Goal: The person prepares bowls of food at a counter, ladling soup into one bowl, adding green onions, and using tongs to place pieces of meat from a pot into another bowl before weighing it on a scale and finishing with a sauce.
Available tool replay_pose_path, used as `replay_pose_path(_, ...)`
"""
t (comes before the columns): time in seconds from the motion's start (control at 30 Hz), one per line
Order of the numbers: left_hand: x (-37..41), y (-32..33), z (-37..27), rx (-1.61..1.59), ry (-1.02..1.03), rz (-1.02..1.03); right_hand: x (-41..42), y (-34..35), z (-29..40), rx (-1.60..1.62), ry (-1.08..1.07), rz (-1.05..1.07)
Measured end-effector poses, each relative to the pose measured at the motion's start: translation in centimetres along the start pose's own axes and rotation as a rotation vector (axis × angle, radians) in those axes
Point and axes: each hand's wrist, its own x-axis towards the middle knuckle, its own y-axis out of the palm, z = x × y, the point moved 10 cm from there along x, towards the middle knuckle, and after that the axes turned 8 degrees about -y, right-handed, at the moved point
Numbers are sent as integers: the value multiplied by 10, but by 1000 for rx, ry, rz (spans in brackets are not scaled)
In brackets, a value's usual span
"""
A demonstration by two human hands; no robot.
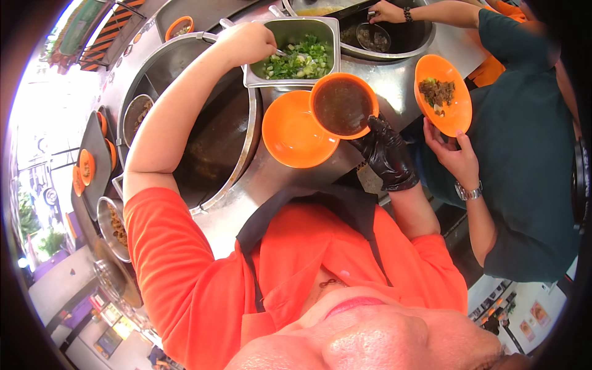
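My bare left hand (249, 44) reaches over a rectangular steel pan (249, 78) of chopped green onions (307, 60). Its fingers are closed on a metal spoon (281, 52) whose end dips into the onions. In a black glove, my right hand (386, 150) grips the rim of an orange bowl (317, 113) holding dark brown broth (343, 105). This bowl overlaps a second orange bowl (296, 138), which has no food in it and sits on the steel counter (273, 180).
A large divided steel pot (252, 134) stands left, with a strainer (147, 98) at its side. At right, a co-worker's hand (455, 157) holds an orange bowl (460, 104) with meat; their other hand (387, 11) holds a strainer ladle (373, 37). Small orange dishes (86, 166) lie far left.
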Motion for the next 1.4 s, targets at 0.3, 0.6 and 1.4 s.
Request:
replay_pose_path(0.3, -61, -84, 4, -304, 73, -226, 18, 5, 4, -34, -66, -25)
replay_pose_path(0.6, -141, -101, -84, 119, 372, -832, 35, 5, 5, -58, -79, 42)
replay_pose_path(1.4, -333, -57, 127, -409, -307, -767, 104, 247, -38, 2115, 2063, -1228)
